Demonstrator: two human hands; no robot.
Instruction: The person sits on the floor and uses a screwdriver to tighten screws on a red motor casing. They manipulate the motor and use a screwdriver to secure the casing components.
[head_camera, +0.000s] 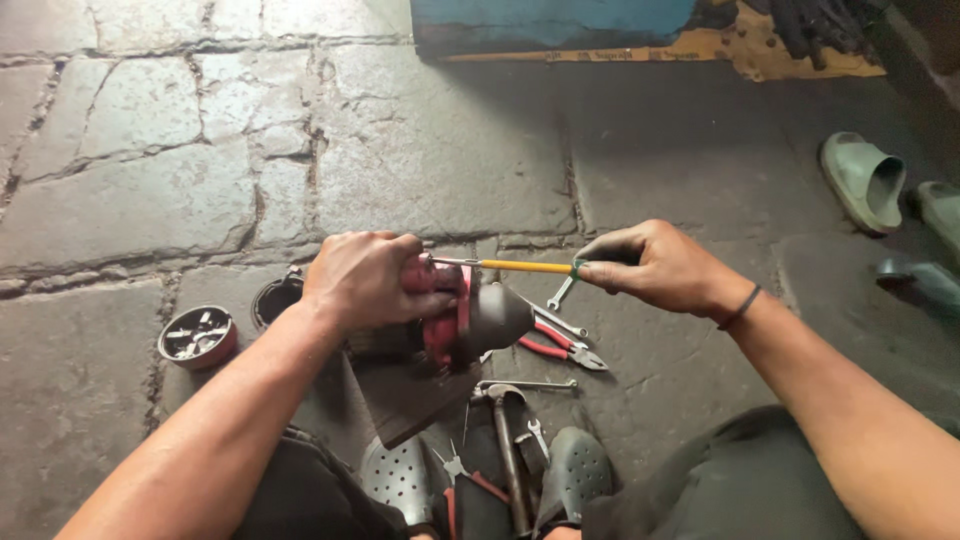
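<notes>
On stone floor (150, 190), left hand (365, 280) clamps red motor (455, 320), right hand (650, 265) pinches screwdriver (515, 266) (bowl (197, 337) holds bits).

hands (365, 280) 2 | sandals (864, 180) 2 | pliers (560, 348) 1 | hammer (505, 440) 1 | screwdriver (510, 266) 1

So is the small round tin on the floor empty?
No. The small round tin lies open by the left forearm, with small metal parts inside.

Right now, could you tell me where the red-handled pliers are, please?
In the head view, the red-handled pliers lie on the stone floor just right of centre, below the right hand, beside a small wrench.
</notes>
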